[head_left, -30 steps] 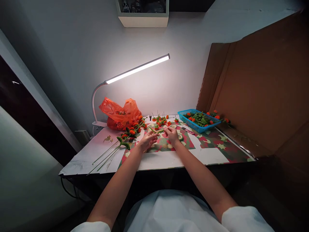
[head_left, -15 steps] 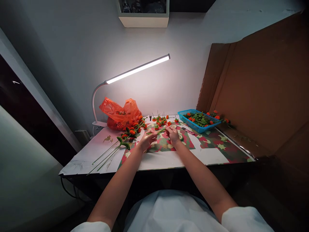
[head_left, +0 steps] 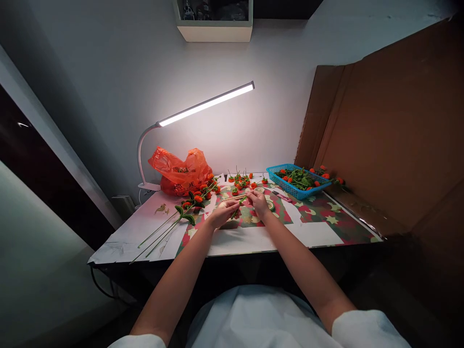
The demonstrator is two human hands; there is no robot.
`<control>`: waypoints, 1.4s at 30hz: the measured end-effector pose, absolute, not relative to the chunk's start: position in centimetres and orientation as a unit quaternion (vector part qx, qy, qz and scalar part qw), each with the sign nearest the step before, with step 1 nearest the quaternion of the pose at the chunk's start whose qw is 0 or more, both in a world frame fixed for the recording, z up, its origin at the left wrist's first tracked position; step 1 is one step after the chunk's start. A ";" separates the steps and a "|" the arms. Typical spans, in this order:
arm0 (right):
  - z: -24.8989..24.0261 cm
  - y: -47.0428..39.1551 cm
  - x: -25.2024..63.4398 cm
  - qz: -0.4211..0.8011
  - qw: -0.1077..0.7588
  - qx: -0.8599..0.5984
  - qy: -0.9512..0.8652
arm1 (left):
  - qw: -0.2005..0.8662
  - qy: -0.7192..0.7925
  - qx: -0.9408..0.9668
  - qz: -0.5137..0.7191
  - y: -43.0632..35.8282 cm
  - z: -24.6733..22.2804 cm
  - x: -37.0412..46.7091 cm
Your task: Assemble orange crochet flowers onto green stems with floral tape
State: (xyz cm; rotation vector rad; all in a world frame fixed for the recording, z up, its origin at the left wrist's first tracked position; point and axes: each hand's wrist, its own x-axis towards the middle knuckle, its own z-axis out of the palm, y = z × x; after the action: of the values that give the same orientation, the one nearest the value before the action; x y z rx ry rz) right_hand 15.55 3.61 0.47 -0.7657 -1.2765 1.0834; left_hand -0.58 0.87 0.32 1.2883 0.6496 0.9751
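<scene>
My left hand is closed, with its thumb and fingers pinching a slim green piece that slants down below the fingertips. Facing it, my right hand pinches one end of a thin tan stick, which runs leftward above the left fingers. Green also shows between the two hands, where the pieces meet; the exact join is too small to make out. Beside my right hand lies a roll of green tape, partly hidden by it. Just beyond the hands, several short-stemmed orange flower heads rest on the table.
Long-stemmed orange flowers lie to the left, before an orange plastic bag and a lit lamp. At right are pink-handled scissors or cutters, a blue basket of greenery and flowers, and a large cardboard sheet.
My left fingers have closed further, and the green piece now angles downward from them. The tan stick shows more plainly. My right hand has barely moved.
</scene>
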 end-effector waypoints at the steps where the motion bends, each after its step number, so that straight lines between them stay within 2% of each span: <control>1: 0.5 3.6 15.6 0.455 0.611 -0.336 -0.554 | 0.641 0.283 0.566 0.434 0.9 0.3 -0.6; 14: 0.5 3.1 15.5 0.285 0.632 -0.414 -0.589 | 0.610 0.310 0.502 0.529 2.0 0.3 -0.6; 21: 0.5 3.1 15.5 0.276 0.641 -0.408 -0.589 | 0.603 0.314 0.523 0.514 1.9 0.3 -0.4; 27: 0.4 3.3 15.6 0.280 0.642 -0.413 -0.581 | 0.550 0.341 0.589 0.484 2.2 -0.4 -0.6; 30: 0.5 3.2 15.6 0.314 0.640 -0.400 -0.576 | 0.546 0.352 0.588 0.482 2.5 -0.8 -0.7; 34: 0.8 3.1 15.3 0.423 0.620 -0.355 -0.557 | 0.566 0.328 0.578 0.488 2.7 -1.0 -0.7; 42: 1.1 2.5 15.0 0.647 0.506 -0.299 -0.486 | 0.521 0.324 0.626 0.481 2.5 -0.6 -0.6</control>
State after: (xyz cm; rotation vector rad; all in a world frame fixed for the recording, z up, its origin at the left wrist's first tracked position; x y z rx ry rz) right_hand 15.00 2.51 1.12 -0.7210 -1.1729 1.5599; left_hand -0.59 2.49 -0.63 1.5005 0.7775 1.1528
